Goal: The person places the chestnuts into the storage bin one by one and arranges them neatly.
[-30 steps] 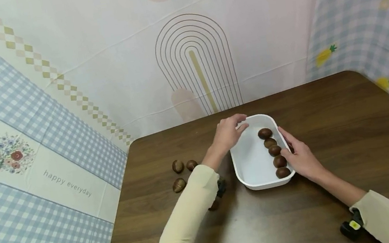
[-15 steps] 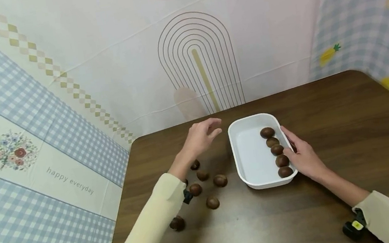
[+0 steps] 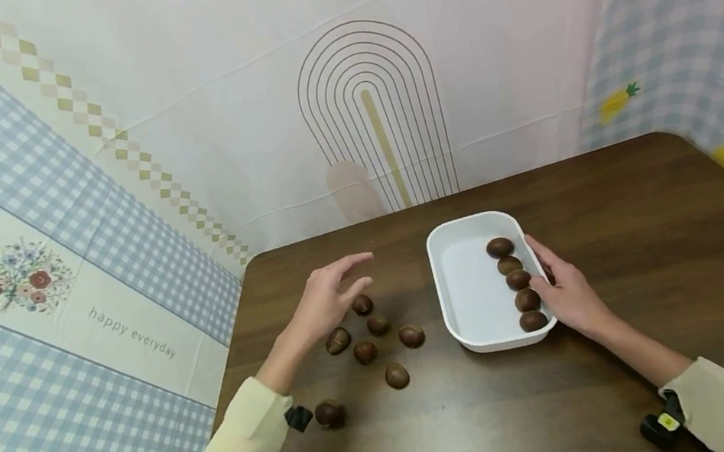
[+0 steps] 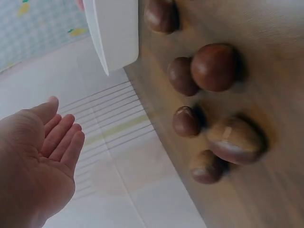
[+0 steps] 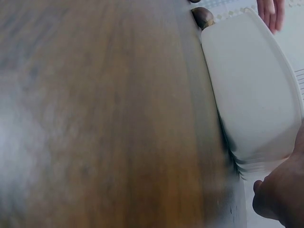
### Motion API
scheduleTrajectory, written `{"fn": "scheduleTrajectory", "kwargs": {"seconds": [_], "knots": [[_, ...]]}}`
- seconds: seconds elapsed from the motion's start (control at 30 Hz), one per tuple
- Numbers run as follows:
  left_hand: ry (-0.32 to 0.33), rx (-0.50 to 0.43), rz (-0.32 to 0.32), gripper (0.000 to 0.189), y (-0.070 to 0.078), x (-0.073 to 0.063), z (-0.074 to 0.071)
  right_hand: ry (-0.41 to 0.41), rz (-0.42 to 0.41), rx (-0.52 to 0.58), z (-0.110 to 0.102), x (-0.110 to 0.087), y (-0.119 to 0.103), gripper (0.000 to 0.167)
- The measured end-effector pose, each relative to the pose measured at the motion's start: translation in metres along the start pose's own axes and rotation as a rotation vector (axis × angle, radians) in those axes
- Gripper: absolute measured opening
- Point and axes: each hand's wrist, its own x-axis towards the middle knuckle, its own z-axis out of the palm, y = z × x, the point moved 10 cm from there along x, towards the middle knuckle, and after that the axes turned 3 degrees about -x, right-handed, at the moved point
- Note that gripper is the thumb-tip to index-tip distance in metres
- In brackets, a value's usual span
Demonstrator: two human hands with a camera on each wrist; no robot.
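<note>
A white rectangular tray [image 3: 472, 295] stands on the table, with several brown chestnuts [image 3: 518, 280] in a row along its right inner side. My right hand [image 3: 574, 300] grips the tray's right rim, thumb over the inside and fingers against the outer wall. Left of the tray, my left hand [image 3: 320, 301] hovers with thumb and fingers spread apart, holding nothing. Several loose chestnuts [image 3: 411, 336] lie on the table below and to the right of it. In the left wrist view that hand's palm [image 4: 33, 161] shows bare, apart from the chestnuts [image 4: 216, 67].
The brown wooden table [image 3: 648, 232] meets a patterned cloth backdrop [image 3: 506, 67] at its far edge. One loose chestnut [image 3: 330, 413] lies nearer me, beside the black camera [image 3: 299, 419] on my left wrist.
My left hand has moved from over the tray leftward to above the loose chestnuts, uncovering several of them. My right hand keeps its hold on the tray, and the row inside looks unchanged.
</note>
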Motion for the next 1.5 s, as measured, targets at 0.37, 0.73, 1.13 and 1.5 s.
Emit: {"fn": "scheduleTrajectory", "kwargs": {"seconds": [0.37,0.73,1.13,1.5], "knots": [[0.034,-0.064,-0.06,0.044,-0.021,-0.074,-0.012,0.005,0.0,-0.012,0.001,0.0,0.001,0.069],[0.005,-0.157,-0.113,0.046,-0.038,-0.125,-0.001,0.003,-0.002,-0.007,0.001,0.0,0.001,0.07],[-0.119,-0.278,-0.224,0.04,-0.057,-0.17,0.014,-0.003,0.003,0.005,0.002,0.0,0.001,0.07],[-0.177,-0.393,-0.267,0.041,-0.072,-0.193,0.028,0.008,0.012,-0.008,0.0,-0.001,-0.002,0.07]]}}
